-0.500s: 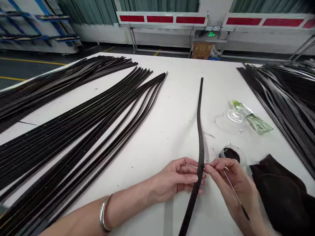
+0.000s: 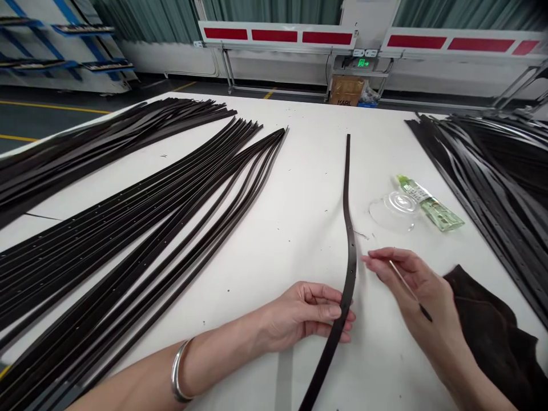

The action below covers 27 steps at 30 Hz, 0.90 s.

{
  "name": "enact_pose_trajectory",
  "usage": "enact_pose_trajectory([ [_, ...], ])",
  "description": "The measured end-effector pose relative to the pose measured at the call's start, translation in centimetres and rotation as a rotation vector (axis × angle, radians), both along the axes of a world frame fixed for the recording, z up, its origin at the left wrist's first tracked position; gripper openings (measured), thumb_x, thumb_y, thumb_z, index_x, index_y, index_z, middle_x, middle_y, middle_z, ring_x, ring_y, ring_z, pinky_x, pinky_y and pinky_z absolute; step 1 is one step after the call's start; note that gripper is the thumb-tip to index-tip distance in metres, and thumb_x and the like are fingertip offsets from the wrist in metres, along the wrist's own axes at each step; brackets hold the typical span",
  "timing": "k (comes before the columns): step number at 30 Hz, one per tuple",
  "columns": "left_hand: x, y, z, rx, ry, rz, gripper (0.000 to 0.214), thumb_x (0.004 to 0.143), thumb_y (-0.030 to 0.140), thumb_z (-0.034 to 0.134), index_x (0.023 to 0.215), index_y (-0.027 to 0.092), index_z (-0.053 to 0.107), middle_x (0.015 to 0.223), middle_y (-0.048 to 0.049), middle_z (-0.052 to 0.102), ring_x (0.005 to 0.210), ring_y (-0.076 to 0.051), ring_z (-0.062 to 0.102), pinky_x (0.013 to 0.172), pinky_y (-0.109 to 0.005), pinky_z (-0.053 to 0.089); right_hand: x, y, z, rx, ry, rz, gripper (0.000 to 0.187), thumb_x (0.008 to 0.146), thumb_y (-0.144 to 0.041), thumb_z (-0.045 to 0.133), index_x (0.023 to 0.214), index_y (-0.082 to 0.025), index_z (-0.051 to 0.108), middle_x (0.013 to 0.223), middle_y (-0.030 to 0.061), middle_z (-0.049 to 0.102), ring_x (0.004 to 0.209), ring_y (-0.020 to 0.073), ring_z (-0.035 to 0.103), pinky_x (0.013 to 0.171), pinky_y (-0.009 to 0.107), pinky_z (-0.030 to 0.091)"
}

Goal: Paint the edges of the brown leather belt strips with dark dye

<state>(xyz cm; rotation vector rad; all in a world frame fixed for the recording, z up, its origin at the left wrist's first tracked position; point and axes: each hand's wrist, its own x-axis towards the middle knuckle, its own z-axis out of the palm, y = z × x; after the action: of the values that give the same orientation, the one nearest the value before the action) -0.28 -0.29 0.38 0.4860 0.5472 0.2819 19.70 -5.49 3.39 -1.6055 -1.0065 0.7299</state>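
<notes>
A long black strap [image 2: 350, 260] with small punched holes runs up the white table [image 2: 257, 251]. My left hand [image 2: 306, 317] pinches it between thumb and fingers, with the lower part bending toward me. To the right of the strap, apart from it, is my right hand [image 2: 417, 291]. Its fingers are closed around a thin white cotton swab [image 2: 405, 279], whose blackened tip points back toward my wrist. Beyond that hand lie a clear round plastic lid [image 2: 391, 211] and a green-and-clear tube [image 2: 432, 205]. The cup of dark liquid is hidden behind my right hand.
Many black straps [image 2: 128, 211] fan out across the left side, with another pile [image 2: 85, 142] behind them. More straps [image 2: 483, 171] lie at the right edge. A crumpled dark cloth or leather piece [image 2: 483, 314] rests beside my right forearm.
My right hand has moved up and away from the strap, still holding the cotton swab, and now covers the dark cup. My left hand keeps its hold. The view has shifted slightly.
</notes>
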Motion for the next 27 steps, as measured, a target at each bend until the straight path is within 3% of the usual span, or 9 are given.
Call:
enact_pose_trajectory([
  [2,0.0,0.0,0.0,-0.007,0.021,0.039,0.02,0.076,0.013,0.077,0.094,0.009,0.069,0.087,-0.0108,0.071,0.078,-0.017,0.069,0.077,-0.036,0.06,1.3,-0.6,0.4,0.029,-0.071,-0.036,0.033,0.089,-0.044,0.062,0.114,-0.023,0.064,0.113,0.0058,0.069,0.101,0.0199,0.068,0.094,0.036,0.053],
  [4,0.0,0.1,0.1,-0.018,0.039,0.058,0.022,0.076,0.014,0.078,0.095,0.011,0.068,0.089,-0.0103,0.071,0.078,-0.016,0.069,0.076,-0.036,0.06,2.9,-1.1,0.5,0.045,-0.202,-0.098,0.034,0.094,-0.047,0.053,0.117,-0.025,0.066,0.108,0.0037,0.071,0.093,0.0178,0.068,0.09,0.035,0.053],
  [8,-0.1,0.3,0.2,-0.012,0.073,0.048,0.021,0.078,0.017,0.078,0.096,0.014,0.067,0.089,-0.0081,0.07,0.077,-0.016,0.068,0.074,-0.036,0.06,5.7,-1.2,-0.2,0.036,-0.618,-0.085,0.034,0.099,-0.045,0.044,0.094,-0.024,0.071,0.081,0.0007,0.068,0.08,0.0155,0.062,0.076,0.03,0.048],
  [11,-0.1,0.5,0.4,0.004,0.085,0.026,0.021,0.078,0.019,0.078,0.095,0.014,0.068,0.086,-0.0068,0.069,0.076,-0.015,0.067,0.073,-0.035,0.06,6.2,-0.6,-1.1,0.102,-0.81,-0.002,0.036,0.101,-0.038,0.04,0.078,-0.022,0.063,0.073,0.0005,0.063,0.079,0.0158,0.057,0.077,0.031,0.045],
  [16,-0.1,0.6,0.7,0.017,0.099,0.015,0.018,0.079,0.018,0.077,0.094,0.013,0.069,0.086,-0.0066,0.068,0.076,-0.015,0.066,0.072,-0.033,0.06,5.8,0.1,-2.2,0.124,-0.885,0.041,0.032,0.101,-0.033,0.042,0.075,-0.022,0.058,0.07,0.0004,0.062,0.08,0.0171,0.054,0.078,0.031,0.042],
  [27,-0.1,0.6,0.8,0.01,0.087,0.019,0.019,0.079,0.018,0.076,0.096,0.014,0.068,0.088,-0.0071,0.068,0.077,-0.015,0.065,0.073,-0.034,0.06,6.0,0.1,-2.6,0.121,-0.898,0.057,0.031,0.1,-0.034,0.044,0.076,-0.021,0.059,0.07,0.0004,0.063,0.078,0.0169,0.053,0.072,0.03,0.042],
])
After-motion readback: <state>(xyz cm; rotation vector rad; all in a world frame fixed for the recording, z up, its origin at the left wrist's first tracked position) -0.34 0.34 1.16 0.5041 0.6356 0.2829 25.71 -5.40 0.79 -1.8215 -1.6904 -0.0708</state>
